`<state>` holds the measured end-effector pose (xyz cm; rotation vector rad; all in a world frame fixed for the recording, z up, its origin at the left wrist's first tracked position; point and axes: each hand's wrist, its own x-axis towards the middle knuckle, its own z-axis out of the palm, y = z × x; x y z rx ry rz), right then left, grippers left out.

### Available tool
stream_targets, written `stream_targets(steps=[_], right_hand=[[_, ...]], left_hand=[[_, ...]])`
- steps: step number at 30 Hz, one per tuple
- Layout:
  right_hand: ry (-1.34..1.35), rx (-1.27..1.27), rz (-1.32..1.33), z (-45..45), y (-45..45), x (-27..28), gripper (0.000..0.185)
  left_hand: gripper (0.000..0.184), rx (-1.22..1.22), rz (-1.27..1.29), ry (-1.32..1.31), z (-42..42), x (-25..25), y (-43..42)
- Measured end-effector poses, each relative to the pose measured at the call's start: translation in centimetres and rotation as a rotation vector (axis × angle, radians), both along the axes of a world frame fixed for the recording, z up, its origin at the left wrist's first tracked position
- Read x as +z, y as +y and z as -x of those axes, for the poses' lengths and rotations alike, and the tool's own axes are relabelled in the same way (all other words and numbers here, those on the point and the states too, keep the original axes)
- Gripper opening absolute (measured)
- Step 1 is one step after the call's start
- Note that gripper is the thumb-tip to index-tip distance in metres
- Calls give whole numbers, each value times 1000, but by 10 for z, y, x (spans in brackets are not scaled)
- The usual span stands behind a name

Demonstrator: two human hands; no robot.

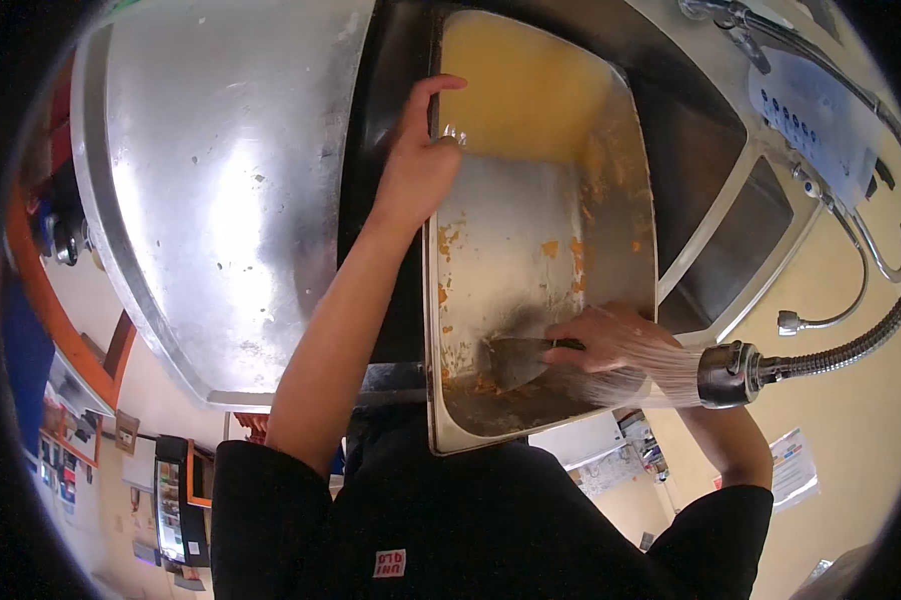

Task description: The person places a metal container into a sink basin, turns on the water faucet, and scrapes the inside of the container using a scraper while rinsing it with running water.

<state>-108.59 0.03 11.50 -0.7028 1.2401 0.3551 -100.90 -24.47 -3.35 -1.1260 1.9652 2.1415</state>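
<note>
A deep metal pan lies tilted across the sink, with cloudy yellow liquid pooled at its far end. Orange-brown food residue clings to its bottom and walls. My left hand is closed over the pan's left rim. Near the close end, my right hand grips a scraper, its flat grey blade against the residue in the near left corner. The scraper's handle is hidden in my fingers. Water sprays from a spray head over my right hand and into the pan.
A wet steel drainboard with small crumbs extends on the left. Dark sink basin shows around the pan, with a second basin to the right. The spray head's flexible hose curves along the right side, near another tap hose.
</note>
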Motion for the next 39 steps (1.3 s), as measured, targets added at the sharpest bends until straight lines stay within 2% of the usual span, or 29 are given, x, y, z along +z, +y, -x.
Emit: stream_targets(steps=[1, 4, 7, 9, 11, 14, 16, 18, 20, 21, 23, 25, 27, 29, 31, 34, 36, 38, 39], right_hand=[[-30, -5, -29, -1, -3, 0, 46], [133, 228, -25, 20, -15, 16, 41], [171, 413, 108, 19, 24, 10, 34], [360, 354, 224, -4, 71, -8, 29], [500, 329, 198, -5, 62, -16, 26], [583, 340, 2, 5, 37, -31, 30], [578, 355, -43, 5, 33, -31, 37], [565, 368, 261, -7, 39, -11, 43], [452, 237, 337, -15, 34, 19, 47], [347, 99, 260, -15, 15, 40, 48], [277, -54, 279, -26, 23, 57, 50], [346, -84, 478, -41, 57, 51, 51], [461, -22, 570, -44, 65, 45, 54], [550, 118, 452, -44, 52, 37, 56], [598, 324, 113, -49, 32, 28, 57], [553, 196, -53, -35, 9, 17, 53], [575, 8, 2, -45, 37, 15, 51], [576, 17, 179, -45, 53, 17, 51], [570, 120, 328, -44, 60, 19, 52]], left_hand=[[62, -2, 24, 10, 1, 2, 0], [62, 2, -118, -88, 4, 13, -4], [62, 25, -69, -30, 1, 5, 1], [62, 21, -1, 20, -2, -6, 3], [61, 28, -9, 24, 0, -4, 1], [61, 36, -80, -12, 0, 0, 1], [61, 31, -46, 5, -1, -2, 1], [60, 27, -44, -23, 1, 5, -1], [63, 7, -70, -46, 4, 10, -3], [65, -15, -96, -58, 3, 10, -4], [67, -28, -142, -81, 4, 11, -5], [68, -11, -180, -101, 3, 13, -5], [64, 30, -143, -82, 4, 12, -2], [62, 57, -112, -47, 5, 8, -2], [63, 65, -90, -4, 2, 1, 0], [63, 65, -93, -21, 2, -1, 1], [63, 71, -118, -52, 3, 5, 0], [65, 54, -178, -98, 3, 9, -3], [68, 32, -228, -124, 3, 11, -5]])
